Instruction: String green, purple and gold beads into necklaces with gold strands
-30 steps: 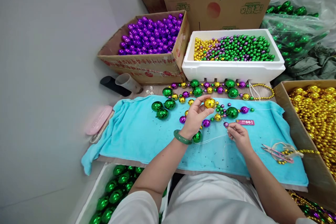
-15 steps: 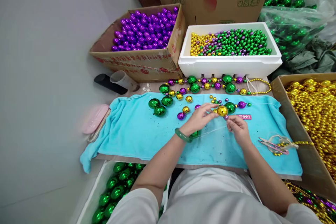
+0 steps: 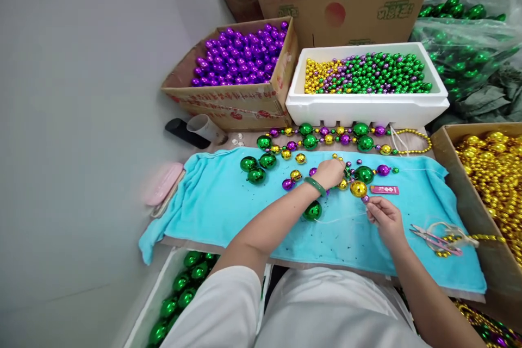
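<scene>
My right hand [image 3: 384, 220] pinches a small purple bead [image 3: 365, 199] on a thin white string. Touching that bead is a large gold bead [image 3: 358, 189], with a big green bead [image 3: 364, 175] and a purple bead [image 3: 383, 170] further along. My left hand [image 3: 331, 173], with a green bangle [image 3: 315, 185] at its wrist, reaches down among the small loose beads [image 3: 359, 162]. Its fingers are bent together, and their tips are partly hidden. Below the left wrist, a green bead [image 3: 312, 210] lies by the string.
A turquoise towel [image 3: 261, 217] covers the table. Behind it lie a finished-looking bead strand [image 3: 310, 142], a white foam box [image 3: 367, 102] of small beads and a carton [image 3: 228, 99] of purple beads. Scissors [image 3: 434, 238] lie right, beside a carton [image 3: 460, 196] of gold beads.
My left hand has left the large gold bead and moved to the small loose beads behind it, its fingers now bent down. The right hand keeps its pinch. The camera view has shifted slightly.
</scene>
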`<state>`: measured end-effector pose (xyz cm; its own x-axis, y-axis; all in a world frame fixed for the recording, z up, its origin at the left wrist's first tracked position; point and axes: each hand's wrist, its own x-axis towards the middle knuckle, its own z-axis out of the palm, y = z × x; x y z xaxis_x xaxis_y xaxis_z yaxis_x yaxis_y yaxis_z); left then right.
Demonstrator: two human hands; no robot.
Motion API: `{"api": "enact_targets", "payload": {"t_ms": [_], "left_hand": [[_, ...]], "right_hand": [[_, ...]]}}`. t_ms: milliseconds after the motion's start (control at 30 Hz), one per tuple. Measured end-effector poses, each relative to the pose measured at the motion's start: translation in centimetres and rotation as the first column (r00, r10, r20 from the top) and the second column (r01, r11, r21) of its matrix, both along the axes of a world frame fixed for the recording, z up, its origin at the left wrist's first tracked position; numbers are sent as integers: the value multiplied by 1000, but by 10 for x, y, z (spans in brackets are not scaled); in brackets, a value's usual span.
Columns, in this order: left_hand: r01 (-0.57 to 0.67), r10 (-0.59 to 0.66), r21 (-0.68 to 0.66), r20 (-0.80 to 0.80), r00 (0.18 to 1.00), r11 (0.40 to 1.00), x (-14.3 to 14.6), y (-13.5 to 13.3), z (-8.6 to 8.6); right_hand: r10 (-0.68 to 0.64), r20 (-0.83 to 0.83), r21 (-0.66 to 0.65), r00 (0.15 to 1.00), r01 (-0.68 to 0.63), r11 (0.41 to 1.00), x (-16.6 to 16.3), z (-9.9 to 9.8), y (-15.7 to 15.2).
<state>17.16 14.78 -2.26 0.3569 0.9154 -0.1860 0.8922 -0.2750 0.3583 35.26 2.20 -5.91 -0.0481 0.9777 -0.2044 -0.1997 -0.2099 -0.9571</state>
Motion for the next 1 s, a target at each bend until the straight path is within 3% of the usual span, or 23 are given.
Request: {"api": "enact_targets", "payload": {"t_ms": [133,200,233,267,333,367,400,467,567,700,833,1000], "left_hand": [[-102,99,32,91,991,994,-14,-7,6],[-247,236,-5,308,922,969,-26,-13,14],[-322,327,-96,485,811,942,-33,-16,18],[-355,419,-238,656,628,904,-40,-20,23],[-223,565,-527,808,165,820,-52,-29,32],[-110,606,-602,795,-1,791,-57,-33,36],[-17,634,-640,765,-116,768,-61,-37,39],[79,662,-666,708,-246,742,-66,-43,44],[117,672,-679,660,-337,725,-68,-47,45],[123,681,-698,619,-392,706,-68,-49,46],[94,685,-716,610,-398,692,-68,-50,47],[25,667,-704,661,-344,710,-68,-50,43]], "right_hand": [[21,28,19,999,-21,1000,-3,-3,-1],[3,40,25,999,-4,1000,-5,-2,-1],[-7,48,30,999,5,1000,-5,-1,-1],[-12,59,34,998,10,999,-6,0,-1],[-5,85,43,996,1,999,-9,4,-1],[8,99,45,995,-12,999,-10,6,-1],[20,112,45,993,-26,999,-12,8,-2],[43,130,46,991,-49,998,-16,12,-3],[52,135,42,989,-58,997,-21,15,-4],[56,124,34,991,-61,998,-24,16,-6],[63,128,21,990,-66,998,-24,16,-7],[57,129,23,990,-60,998,-25,17,-6]]}}
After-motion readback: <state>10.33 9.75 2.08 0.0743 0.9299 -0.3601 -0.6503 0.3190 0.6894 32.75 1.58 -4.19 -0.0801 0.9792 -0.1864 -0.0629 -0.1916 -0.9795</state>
